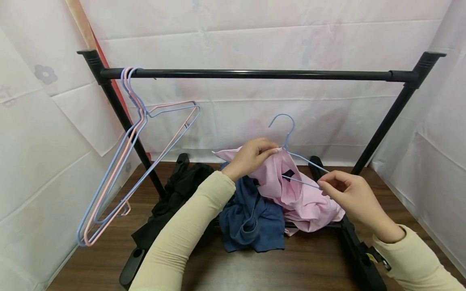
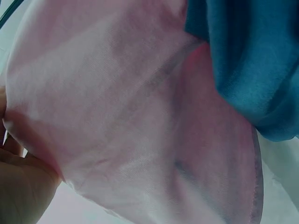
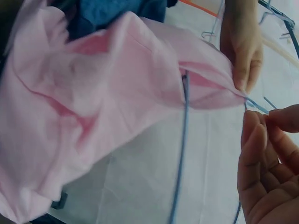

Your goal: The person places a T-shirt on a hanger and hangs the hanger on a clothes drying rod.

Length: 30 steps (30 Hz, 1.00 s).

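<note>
My left hand (image 1: 251, 157) pinches a pink cloth garment (image 1: 316, 206) at its upper edge, close beside the neck of a light blue wire hanger (image 1: 287, 139). The hanger stands hook up, its left part inside the garment's opening. At its bare right end my right hand (image 1: 349, 198) grips the wire between thumb and fingers. In the right wrist view the lower bar (image 3: 182, 135) runs into the pink opening. Pink fabric (image 2: 117, 116) fills most of the left wrist view, with the left hand (image 2: 25, 186) at its edge.
Below the pink garment lies a crumpled dark blue garment (image 1: 251, 218), with a black one (image 1: 178, 190) to its left. A black rack's bar (image 1: 247, 74) crosses behind the hands. Pink and blue hangers (image 1: 140, 109) hang at its left end. White sheets surround the wooden tabletop (image 1: 255, 270).
</note>
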{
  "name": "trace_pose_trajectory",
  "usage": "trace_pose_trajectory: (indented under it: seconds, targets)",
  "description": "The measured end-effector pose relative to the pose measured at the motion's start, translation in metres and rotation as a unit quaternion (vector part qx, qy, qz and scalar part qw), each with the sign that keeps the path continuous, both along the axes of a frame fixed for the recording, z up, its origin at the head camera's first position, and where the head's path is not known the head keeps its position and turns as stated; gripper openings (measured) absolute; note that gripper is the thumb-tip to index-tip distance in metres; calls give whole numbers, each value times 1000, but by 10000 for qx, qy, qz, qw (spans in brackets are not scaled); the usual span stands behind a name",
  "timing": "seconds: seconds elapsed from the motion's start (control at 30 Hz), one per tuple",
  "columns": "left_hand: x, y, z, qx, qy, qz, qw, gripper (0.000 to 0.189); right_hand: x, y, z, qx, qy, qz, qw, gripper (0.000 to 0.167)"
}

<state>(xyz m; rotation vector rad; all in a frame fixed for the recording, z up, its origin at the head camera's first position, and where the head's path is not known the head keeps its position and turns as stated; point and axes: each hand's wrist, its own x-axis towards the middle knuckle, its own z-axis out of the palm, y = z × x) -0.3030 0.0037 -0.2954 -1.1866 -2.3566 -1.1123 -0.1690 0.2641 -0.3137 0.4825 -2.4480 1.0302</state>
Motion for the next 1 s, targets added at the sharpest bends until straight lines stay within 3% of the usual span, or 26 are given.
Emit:
trace_pose_trajectory:
  seconds: [0.23,0.47,0.77,1.0]
  targets:
    - [1,-1,0,37,53,134,9999,21,-3,-8,-19,373,-267,63,9989,5]
    - [2,-1,-1,96,18,162,9998,21,-10,-18,-35,846,-534,-303,9945,16]
    - [1,-2,-3,103,82,195,9997,22,-20,-26,-41,1239,-1005,-728,9845,44]
    - [2,-4,-3,145,56,198,9997,22,-23,-25,-43,1313,-1186,-688,9818,42]
